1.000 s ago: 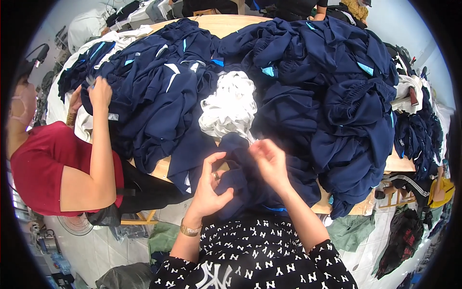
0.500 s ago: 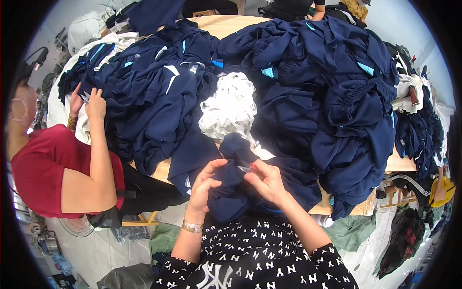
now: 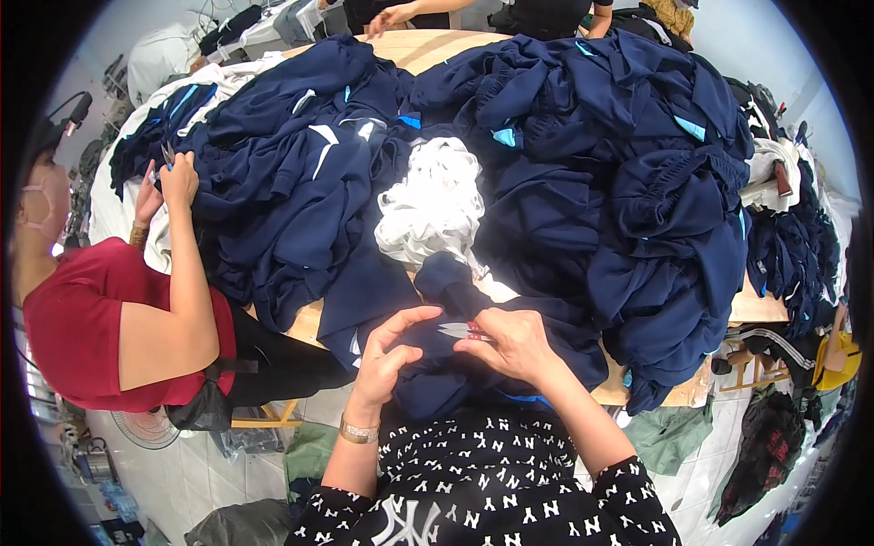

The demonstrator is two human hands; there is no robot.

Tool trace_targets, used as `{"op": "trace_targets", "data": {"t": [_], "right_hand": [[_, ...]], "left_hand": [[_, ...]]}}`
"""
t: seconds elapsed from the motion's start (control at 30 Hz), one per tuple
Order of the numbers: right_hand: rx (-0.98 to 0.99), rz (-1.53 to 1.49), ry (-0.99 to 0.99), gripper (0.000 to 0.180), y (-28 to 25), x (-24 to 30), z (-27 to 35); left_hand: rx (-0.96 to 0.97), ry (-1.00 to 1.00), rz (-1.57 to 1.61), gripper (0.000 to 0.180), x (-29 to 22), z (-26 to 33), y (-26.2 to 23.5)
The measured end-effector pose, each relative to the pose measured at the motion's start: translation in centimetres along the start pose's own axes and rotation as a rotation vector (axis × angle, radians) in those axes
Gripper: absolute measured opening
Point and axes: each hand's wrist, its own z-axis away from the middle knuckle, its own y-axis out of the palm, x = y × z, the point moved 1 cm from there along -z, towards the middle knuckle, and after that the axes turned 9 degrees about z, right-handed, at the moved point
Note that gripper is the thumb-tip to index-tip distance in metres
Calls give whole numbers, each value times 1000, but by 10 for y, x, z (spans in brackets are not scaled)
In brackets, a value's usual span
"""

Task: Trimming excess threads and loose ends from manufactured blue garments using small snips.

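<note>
clearly, right hand grasps small snips; left hand beside navy cloth, thumb and forefinger parted, grip unclear.

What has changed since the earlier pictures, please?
The right hand has moved down the view, red-handled snips now plainly showing in its fingers; a co-worker's hand has appeared at the table's far edge. The white pile stayed put, the left hand nearly so.

Green cloth on tiled floor
</note>
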Motion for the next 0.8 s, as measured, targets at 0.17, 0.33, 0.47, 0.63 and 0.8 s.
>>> {"op": "trace_targets", "data": {"t": [0.17, 0.33, 0.47, 0.63, 0.8], "right_hand": [[-26, -28, 0, 37, -1, -5, 2], [-87, -478, 418, 27, 10, -4, 12], [-22, -531, 363, 36, 22, 7, 13], [-10, -571, 369, 38, 25, 19, -1], [-214, -683, 566, 10, 41, -1, -15]], "left_hand": [[6, -7, -26, 52, -3, 0, 2], [-36, -37, 137, 54, 8, 0, -5], [-62, -53, 202, 54, 15, -1, -9], [-79, -61, 260, 53, 15, 0, -9], [-139, 21, 359, 47, 11, -5, -15]]}}
